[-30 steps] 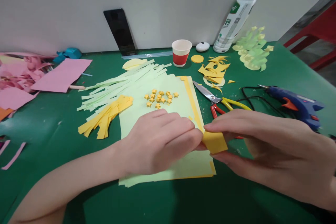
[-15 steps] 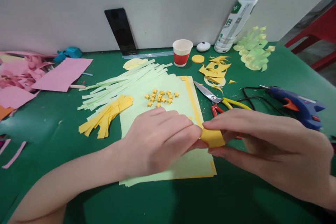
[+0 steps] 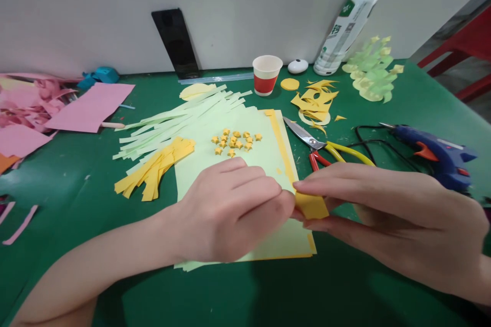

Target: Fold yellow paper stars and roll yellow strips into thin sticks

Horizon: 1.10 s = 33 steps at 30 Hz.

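A yellow paper strip (image 3: 312, 206) is held between my two hands over the right part of the pale green paper sheets (image 3: 268, 245). My left hand (image 3: 233, 209) is closed, its thumb and forefinger pinching the strip's left end; the fingertips are partly hidden. My right hand (image 3: 399, 219) grips the strip from the right, fingertips above and below it. Just beyond my left hand, several small folded yellow paper stars (image 3: 238, 144) lie on the sheets. More yellow strips (image 3: 157, 166) lie to the left, beside a fan of pale green strips (image 3: 184, 117).
Scissors (image 3: 307, 135) and yellow-and-red-handled tools lie behind my right hand, with a blue glue gun (image 3: 437, 150) farther right. A paper cup (image 3: 266, 76), white case (image 3: 298, 66), bottle (image 3: 351, 23) and phone (image 3: 176, 43) stand along the wall. Pink paper (image 3: 94, 107) lies left.
The yellow strip has tilted and shifted slightly down between my fingers, and my hands have moved a little. Both still hold it; the things on the table stay put.
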Available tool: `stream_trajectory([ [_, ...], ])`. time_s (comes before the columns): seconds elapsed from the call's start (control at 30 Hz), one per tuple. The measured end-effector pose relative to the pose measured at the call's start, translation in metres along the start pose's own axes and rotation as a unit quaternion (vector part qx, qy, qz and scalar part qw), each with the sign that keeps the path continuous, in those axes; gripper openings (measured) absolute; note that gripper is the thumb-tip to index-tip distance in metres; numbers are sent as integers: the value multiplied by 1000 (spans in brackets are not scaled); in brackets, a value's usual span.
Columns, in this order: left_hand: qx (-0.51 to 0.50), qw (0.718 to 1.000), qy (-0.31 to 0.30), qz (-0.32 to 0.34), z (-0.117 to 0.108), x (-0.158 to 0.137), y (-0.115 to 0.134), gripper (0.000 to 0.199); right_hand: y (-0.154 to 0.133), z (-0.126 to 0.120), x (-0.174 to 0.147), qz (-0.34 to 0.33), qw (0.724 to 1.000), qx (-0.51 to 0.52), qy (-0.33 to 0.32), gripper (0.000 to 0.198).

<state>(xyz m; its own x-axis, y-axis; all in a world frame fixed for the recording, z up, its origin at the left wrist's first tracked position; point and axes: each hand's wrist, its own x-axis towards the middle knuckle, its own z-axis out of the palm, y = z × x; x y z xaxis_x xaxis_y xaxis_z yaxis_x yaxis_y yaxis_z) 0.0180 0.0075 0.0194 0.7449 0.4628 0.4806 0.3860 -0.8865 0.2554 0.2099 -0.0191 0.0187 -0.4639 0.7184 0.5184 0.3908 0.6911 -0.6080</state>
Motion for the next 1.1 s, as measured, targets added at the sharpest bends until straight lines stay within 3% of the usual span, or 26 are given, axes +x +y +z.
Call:
stream_trajectory([
  [0.23,4,999,31,24,2,-1,-1,30,0,1,-2,7,999,43,-21,46],
  [0.47,16,997,49,64,3,-1,-3,32,0,0,-1,2,998,58,-19,34],
  [0.63,20,996,26,83,0,2,0,31,1,3,-4,8,998,64,-9,24],
  [0.8,-46,993,57,91,6,1,-4,22,6,9,-5,28,994,101,-5,27],
  [0.9,-66,993,43,87,7,1,-8,22,11,6,-3,53,979,192,-47,33],
  [1.0,-63,993,25,95,4,2,-11,24,15,0,0,92,943,304,-103,37],
  [1.1,-18,995,19,94,2,3,-12,24,19,-4,3,139,908,377,-116,38],
])
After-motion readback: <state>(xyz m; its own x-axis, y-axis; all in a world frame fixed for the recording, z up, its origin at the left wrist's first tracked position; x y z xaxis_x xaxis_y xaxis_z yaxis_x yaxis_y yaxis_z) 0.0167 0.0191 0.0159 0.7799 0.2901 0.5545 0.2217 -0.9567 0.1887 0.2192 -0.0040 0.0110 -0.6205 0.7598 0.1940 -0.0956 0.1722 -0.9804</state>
